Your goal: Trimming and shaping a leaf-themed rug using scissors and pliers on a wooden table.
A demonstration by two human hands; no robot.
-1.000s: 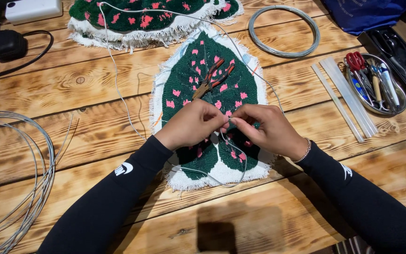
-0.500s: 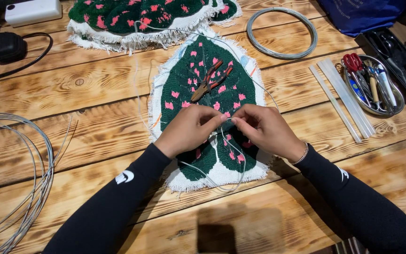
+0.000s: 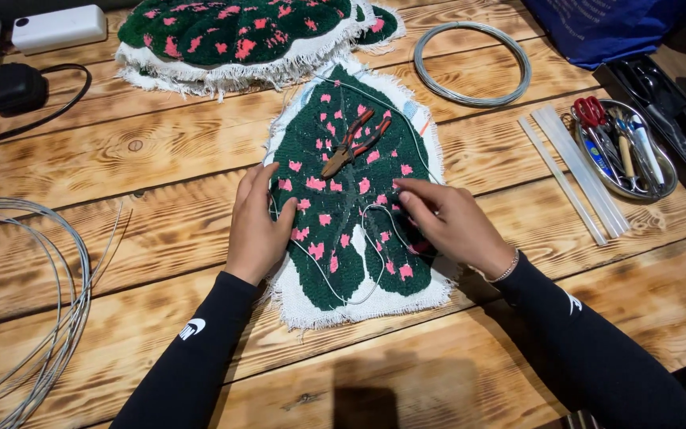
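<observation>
Left hand (image 3: 257,226) flat, open, pressing leaf rug (image 3: 351,199) edge. Right hand (image 3: 446,222) pinching thin wire (image 3: 359,298) on rug; pliers (image 3: 355,143) just beyond fingertips.

Leaf-shaped tufted piece (image 3: 351,199): dark green pile, pink spots, frayed white border; lies flat, face up on the worktop, tip pointing away; thin grey wire (image 3: 343,282) loops across its lower half; pliers (image 3: 355,143) rest near its tip.

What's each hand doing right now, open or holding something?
Left hand: open, flat on the leaf-shaped tufted piece.
Right hand: fingers curled on the piece beside the thin wire; grip cannot be told.
</observation>
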